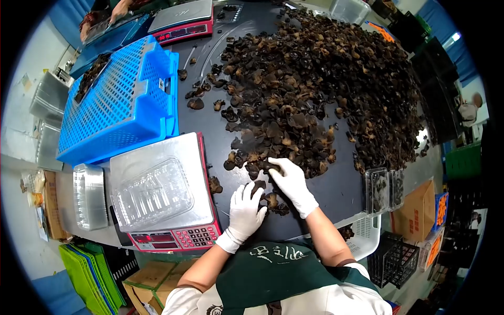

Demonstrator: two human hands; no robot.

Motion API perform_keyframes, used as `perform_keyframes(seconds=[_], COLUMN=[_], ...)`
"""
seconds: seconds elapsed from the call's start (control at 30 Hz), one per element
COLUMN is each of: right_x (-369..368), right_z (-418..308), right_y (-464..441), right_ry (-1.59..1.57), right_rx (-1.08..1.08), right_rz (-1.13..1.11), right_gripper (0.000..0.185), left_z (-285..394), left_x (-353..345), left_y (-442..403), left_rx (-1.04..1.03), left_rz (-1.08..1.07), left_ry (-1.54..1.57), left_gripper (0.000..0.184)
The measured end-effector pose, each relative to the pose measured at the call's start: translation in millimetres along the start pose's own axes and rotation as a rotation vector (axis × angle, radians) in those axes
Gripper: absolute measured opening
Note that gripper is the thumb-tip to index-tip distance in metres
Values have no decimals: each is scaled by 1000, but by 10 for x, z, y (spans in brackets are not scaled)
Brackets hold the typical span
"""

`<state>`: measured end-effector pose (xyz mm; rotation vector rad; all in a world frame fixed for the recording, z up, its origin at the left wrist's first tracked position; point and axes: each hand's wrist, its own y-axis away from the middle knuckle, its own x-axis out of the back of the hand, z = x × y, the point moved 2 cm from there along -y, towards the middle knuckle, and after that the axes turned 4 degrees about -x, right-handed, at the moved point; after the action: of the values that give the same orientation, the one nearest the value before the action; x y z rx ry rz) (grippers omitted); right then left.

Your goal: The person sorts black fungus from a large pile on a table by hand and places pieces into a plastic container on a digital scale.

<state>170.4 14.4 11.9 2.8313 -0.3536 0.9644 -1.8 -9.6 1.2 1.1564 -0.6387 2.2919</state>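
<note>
A large heap of dark brown wood ear mushrooms point(294, 94) covers much of the black tabletop. At its near edge my right hand point(290, 182), in a white glove, has its fingers closed on a mushroom piece. Just left of it, my gloved left hand point(245, 212) has curled fingers with a dark wood ear piece point(258, 186) at their tips. A few loose pieces point(275, 203) lie between the hands. Left of my left hand, a digital scale point(207, 210) carries a clear plastic tray point(157, 191).
An upturned blue basket point(113, 105) stands behind the scale, with a second red scale point(181, 23) beyond. Stacked clear trays point(89, 197) sit at left. Filled clear boxes point(376, 189) stand at the right table edge. Another person's hands point(121, 9) work at top left.
</note>
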Motion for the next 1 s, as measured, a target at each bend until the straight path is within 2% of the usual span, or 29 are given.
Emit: perform_keyframes(seconds=[0.03,0.07,0.13,0.17,0.2,0.27,0.33,0.37,0.47,0.5,0.53,0.6,0.7,0.73,0.8,0.83,0.87,0.93,1.0], right_x=[-11,36,129,179,192,190,225,120,-112,-207,-282,-267,-137,-75,72,166,229,310,297], right_z=[68,99,184,164,191,235,26,-34,-164,-130,-115,-125,-136,-77,58,98,62,51,-65], right_y=[-23,-31,-75,-30,-23,-81,-125,-122,-150,-158,-186,-236,-194,-173,-144,-115,-76,-6,42], right_ry=[-109,-177,-617,-969,-1156,-1158,-519,-410,427,519,541,557,272,144,-304,-691,-1077,-1083,-477], right_rx=[28,-65,-201,-399,-605,-504,-437,-154,222,234,267,187,117,167,-137,-320,-352,-370,-288], right_rz=[78,44,-25,-71,-62,-177,-277,-162,-53,-70,-53,-98,-36,8,-110,-170,-209,-296,-335], right_gripper=[24,21,19,19,21,19,18,16,26,28,25,20,14,16,17,21,25,23,22], left_z=[-2,-2,-33,-35,-25,-4,11,4,0,0,2,-5,0,-25,-51,-62,-69,-73,-86], left_x=[39,54,58,62,68,67,68,51,50,54,58,59,106,103,104,116,111,127,131], left_y=[30,66,158,193,220,261,292,311,307,307,316,333,358,372,368,347,330,272,205], left_rx=[6,14,52,64,44,25,4,-15,3,11,8,58,117,120,149,177,190,210,239], left_rz=[-11,-6,-49,-43,-40,-34,-56,-61,-99,-106,-106,-94,6,28,72,57,63,111,163], left_ry=[49,88,193,198,186,179,220,223,275,291,291,341,306,291,293,301,289,263,235], left_gripper=[54,54,53,53,52,52,51,51,52,51,51,53,57,61,64,67,69,70,75])
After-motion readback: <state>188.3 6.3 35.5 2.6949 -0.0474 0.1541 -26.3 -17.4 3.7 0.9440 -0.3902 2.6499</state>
